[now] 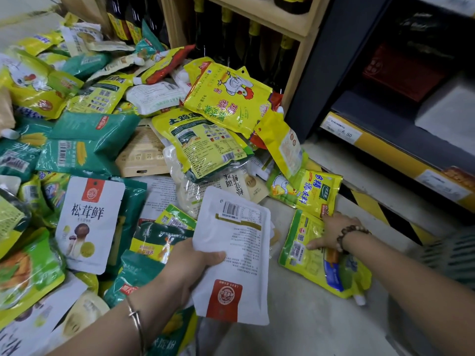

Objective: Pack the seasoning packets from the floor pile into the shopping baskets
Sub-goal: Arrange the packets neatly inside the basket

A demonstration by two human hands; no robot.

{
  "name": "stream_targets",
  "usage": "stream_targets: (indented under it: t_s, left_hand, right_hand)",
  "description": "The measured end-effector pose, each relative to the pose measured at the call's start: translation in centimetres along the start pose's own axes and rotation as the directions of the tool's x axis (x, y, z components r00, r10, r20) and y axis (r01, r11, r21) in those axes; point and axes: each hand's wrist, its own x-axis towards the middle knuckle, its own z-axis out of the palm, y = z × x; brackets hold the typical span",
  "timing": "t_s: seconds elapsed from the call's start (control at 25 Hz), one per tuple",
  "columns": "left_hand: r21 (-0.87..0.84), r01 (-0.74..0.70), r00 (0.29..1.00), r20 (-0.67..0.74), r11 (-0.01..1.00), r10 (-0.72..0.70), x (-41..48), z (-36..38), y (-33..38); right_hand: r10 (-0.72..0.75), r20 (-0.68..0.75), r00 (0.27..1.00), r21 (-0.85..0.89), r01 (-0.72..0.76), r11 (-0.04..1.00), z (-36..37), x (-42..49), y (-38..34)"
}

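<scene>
A big pile of seasoning packets [102,140] in yellow, green and white covers the floor at the left and centre. My left hand [191,265] grips a white packet with a red label [236,255], its back side up, thumb across its left edge. My right hand [334,233] reaches to the right onto a yellow-green packet [316,260] lying alone on the bare floor, fingers spread and touching its upper edge. Just above it lies a yellow chicken-essence packet [308,191]. No shopping basket is in view.
A wooden shelf [295,80] with dark bottles stands behind the pile. At the right a dark store shelf with a yellow price rail [380,147] runs along the floor, edged with black-yellow hazard tape [370,204]. Bare grey floor [308,325] lies at the bottom centre.
</scene>
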Motion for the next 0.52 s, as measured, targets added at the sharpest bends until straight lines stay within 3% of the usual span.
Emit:
stream_targets:
  t_s: [0.2,0.36,0.52]
  left_hand:
    - [-0.033,-0.033,0.999,-0.039,0.999,0.032,0.8,1.0,-0.4]
    - [-0.073,-0.092,0.995,-0.048,0.993,0.089,1.0,3.1,-0.3]
    - [-0.094,-0.171,0.985,-0.034,0.981,0.168,0.6,4.2,1.2]
  right_hand:
    - [0.119,-0.014,0.993,0.474,-0.098,0.875,2.0,-1.7,0.8]
    - [0.088,-0.089,0.992,0.743,0.008,0.669,2.0,-3.6,2.0]
    - [0.28,-0.293,0.914,0.898,0.162,0.408,0.0,-6.6,1.3]
